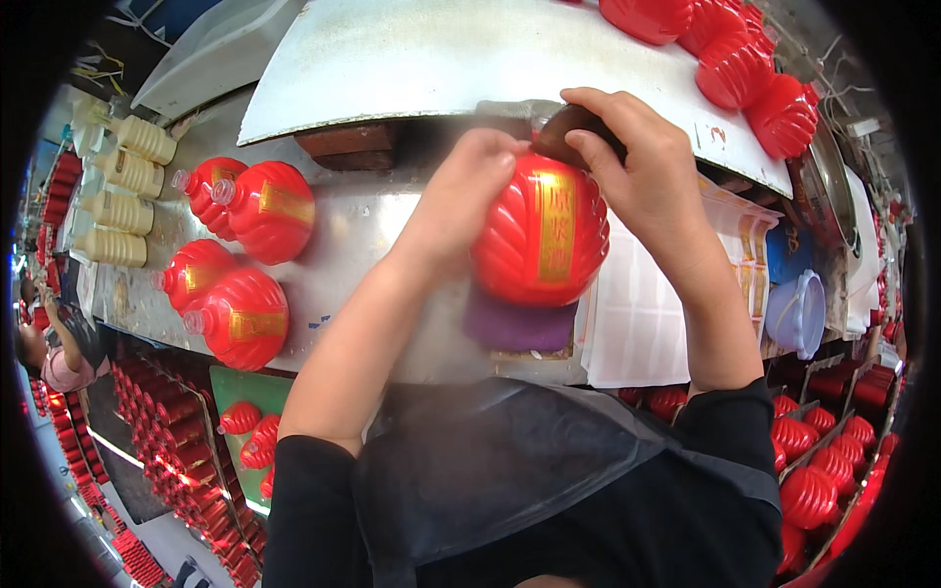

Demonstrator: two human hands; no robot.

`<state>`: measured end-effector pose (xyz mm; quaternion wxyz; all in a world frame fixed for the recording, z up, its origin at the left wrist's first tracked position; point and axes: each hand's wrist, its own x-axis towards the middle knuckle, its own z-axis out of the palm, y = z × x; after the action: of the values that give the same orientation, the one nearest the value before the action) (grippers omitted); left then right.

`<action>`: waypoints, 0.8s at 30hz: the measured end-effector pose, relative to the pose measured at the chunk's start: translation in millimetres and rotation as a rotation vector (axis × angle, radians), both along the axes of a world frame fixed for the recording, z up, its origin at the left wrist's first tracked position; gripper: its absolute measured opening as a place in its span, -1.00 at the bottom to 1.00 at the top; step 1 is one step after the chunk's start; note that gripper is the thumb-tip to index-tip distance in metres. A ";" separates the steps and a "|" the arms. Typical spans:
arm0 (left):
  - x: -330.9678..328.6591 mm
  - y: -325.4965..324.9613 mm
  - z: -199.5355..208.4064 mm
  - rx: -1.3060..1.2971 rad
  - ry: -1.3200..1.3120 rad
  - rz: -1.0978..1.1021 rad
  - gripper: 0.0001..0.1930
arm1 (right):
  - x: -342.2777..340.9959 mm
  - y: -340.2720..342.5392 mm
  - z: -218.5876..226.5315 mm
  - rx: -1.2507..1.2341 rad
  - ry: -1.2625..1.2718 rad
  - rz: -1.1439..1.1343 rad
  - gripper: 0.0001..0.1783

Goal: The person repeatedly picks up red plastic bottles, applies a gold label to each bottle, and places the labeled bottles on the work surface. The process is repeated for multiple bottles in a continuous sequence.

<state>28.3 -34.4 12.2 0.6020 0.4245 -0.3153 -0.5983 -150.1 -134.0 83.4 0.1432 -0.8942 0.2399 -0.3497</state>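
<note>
A round red bottle (510, 230) with swirled ribs and a gold label (556, 225) lies in front of me, resting on a purple cloth (520, 321). My left hand (470, 181), slightly blurred, has its fingers curled against the bottle's upper left side. Between the thumb and fingers of my right hand (642, 147) is a flat dark brown piece with a rounded edge (580, 135), pressed close to the bottle's far end. Its full shape is partly covered by my fingers.
Several red bottles (274, 211) with clear necks lie left on the metal table (358, 265); cream bottles (132, 171) are beyond. A white board (412, 59) carries more red bottles (735, 69). Label sheets (637, 314) and a lilac bucket (796, 314) are right. Crated bottles (809, 495) stand below.
</note>
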 end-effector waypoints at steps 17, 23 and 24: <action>-33.8 33.7 24.0 -0.586 -0.964 0.304 -0.64 | -59.2 78.1 -1.7 0.104 -0.064 -0.239 -0.68; -40.8 53.1 42.5 -0.725 -1.168 0.331 -0.79 | -86.3 88.7 -33.2 0.434 -0.170 -0.260 -0.67; -41.4 59.4 45.8 -0.740 -1.191 0.332 -0.79 | -89.9 84.5 -36.5 0.394 -0.223 -0.224 -0.67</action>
<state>-13.1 25.0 58.0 0.5150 0.4894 -0.7035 -0.0197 -240.0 -49.5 46.9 0.3007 -0.7727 0.3840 -0.4062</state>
